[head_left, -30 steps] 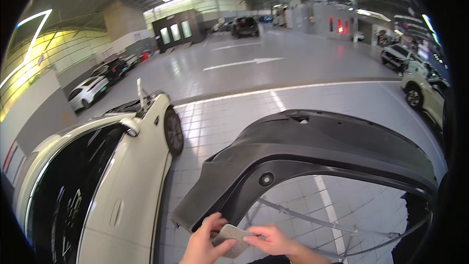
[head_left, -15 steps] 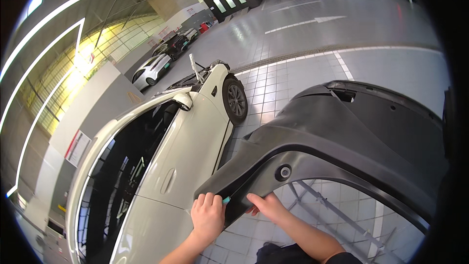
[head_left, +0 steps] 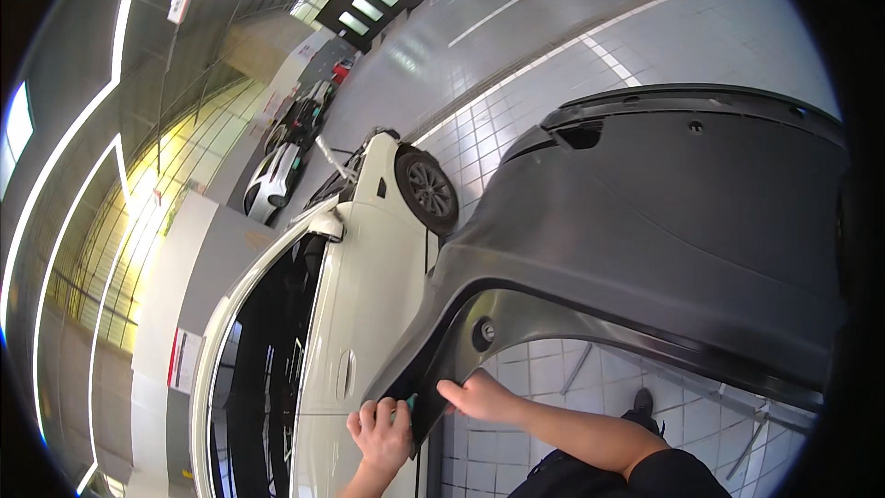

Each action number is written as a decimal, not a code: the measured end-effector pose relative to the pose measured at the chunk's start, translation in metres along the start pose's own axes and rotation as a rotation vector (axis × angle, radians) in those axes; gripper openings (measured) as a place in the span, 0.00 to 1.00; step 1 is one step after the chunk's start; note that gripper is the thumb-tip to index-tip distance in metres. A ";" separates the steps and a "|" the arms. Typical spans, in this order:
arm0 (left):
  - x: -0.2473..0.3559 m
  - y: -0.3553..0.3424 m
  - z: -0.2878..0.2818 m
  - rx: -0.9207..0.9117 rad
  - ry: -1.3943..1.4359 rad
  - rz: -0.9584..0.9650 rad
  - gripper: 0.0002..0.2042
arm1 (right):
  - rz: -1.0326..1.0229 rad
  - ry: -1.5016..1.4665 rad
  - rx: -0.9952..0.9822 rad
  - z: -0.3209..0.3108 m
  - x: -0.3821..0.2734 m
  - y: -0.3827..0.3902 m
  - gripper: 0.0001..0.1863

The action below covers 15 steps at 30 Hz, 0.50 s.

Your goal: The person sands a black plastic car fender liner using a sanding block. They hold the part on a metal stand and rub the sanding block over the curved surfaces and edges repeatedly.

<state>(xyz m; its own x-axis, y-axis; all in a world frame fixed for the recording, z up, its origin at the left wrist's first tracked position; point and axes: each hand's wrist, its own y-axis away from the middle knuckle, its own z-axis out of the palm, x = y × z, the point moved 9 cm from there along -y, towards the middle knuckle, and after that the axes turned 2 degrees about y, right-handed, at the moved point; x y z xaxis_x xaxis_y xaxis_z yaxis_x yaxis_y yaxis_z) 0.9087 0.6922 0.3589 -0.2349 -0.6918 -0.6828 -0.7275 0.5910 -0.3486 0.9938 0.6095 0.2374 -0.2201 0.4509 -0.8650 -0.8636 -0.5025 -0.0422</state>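
Note:
A large dark grey car bumper (head_left: 664,212) stretches across the right side, its narrow end tapering down to my hands. My left hand (head_left: 380,433) is closed at that narrow end, fingers curled along the outer edge. A small teal object (head_left: 412,402) pokes out by its thumb side; the rest is hidden in the grip. Close by on the right, my right hand (head_left: 479,397) pinches the bumper's inner edge, thumb on the face and fingers tucked beneath. Above the right hand, a round sensor-like fitting (head_left: 484,333) sits in the bumper.
A cream-white car (head_left: 369,286) stands close on the left, its front open. Metal stand legs (head_left: 747,443) show under the bumper on the tiled floor (head_left: 535,373). My shoe (head_left: 643,400) is near them. Other parked cars (head_left: 272,180) line the far left.
My view has turned, so the car looks more upright and more of the bumper's broad face shows. Both hands stay on the narrow end, the teal object still in the left one.

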 end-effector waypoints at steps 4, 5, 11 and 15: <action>-0.003 -0.005 0.009 0.023 0.022 -0.052 0.06 | 0.024 0.056 0.003 -0.002 0.002 -0.002 0.16; -0.001 -0.008 0.011 0.014 0.053 -0.030 0.06 | 0.036 0.075 -0.035 0.000 0.004 -0.002 0.18; 0.015 -0.065 0.018 0.039 0.236 0.006 0.10 | 0.062 0.078 -0.080 0.005 0.018 -0.002 0.25; 0.022 -0.122 0.031 0.014 0.324 -0.083 0.10 | 0.064 0.080 -0.095 0.010 0.029 -0.002 0.30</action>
<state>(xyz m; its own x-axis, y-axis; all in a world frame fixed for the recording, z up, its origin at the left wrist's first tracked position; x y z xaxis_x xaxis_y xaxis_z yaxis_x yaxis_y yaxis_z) 1.0121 0.6174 0.3663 -0.3696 -0.8323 -0.4131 -0.7444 0.5313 -0.4045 0.9848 0.6311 0.2178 -0.2334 0.3571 -0.9044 -0.8013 -0.5975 -0.0291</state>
